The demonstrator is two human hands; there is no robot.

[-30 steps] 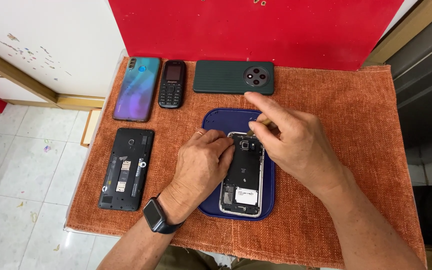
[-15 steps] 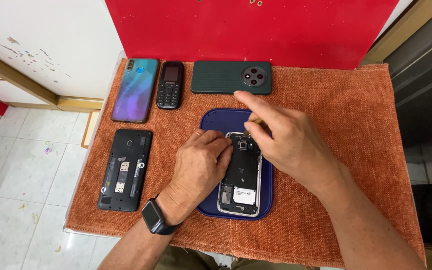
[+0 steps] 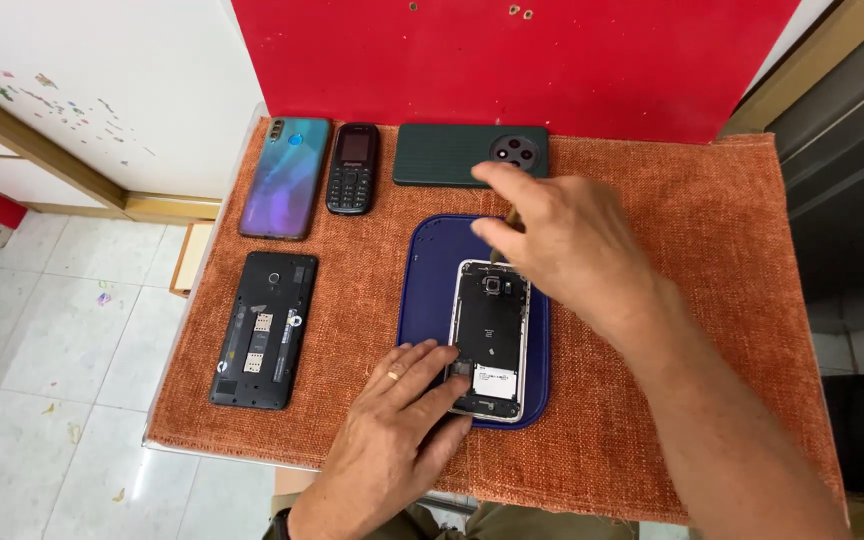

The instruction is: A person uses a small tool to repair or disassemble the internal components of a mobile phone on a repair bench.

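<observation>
A phone with its back off [image 3: 490,340] lies on a dark blue oval mat [image 3: 427,290], its black insides and silver frame showing. My left hand [image 3: 402,420] lies over the phone's lower left corner, fingers on top and thumb at the bottom edge, holding it down. My right hand [image 3: 572,245] hovers over the phone's top end and pinches a thin brownish tool [image 3: 512,218]. The tool's tip points down near the camera module. A ring sits on one left finger.
An orange cloth [image 3: 732,250] covers the small table. Along the back lie a teal-blue phone [image 3: 287,178], a black keypad phone [image 3: 352,168] and a dark green phone [image 3: 452,155]. Another opened black phone [image 3: 264,328] lies at the left. A red board [image 3: 512,60] stands behind; tiled floor lies left.
My left hand slid from the phone's upper middle down to its lower left corner. My right hand lifted off toward the top end, so more of the phone's inside shows.
</observation>
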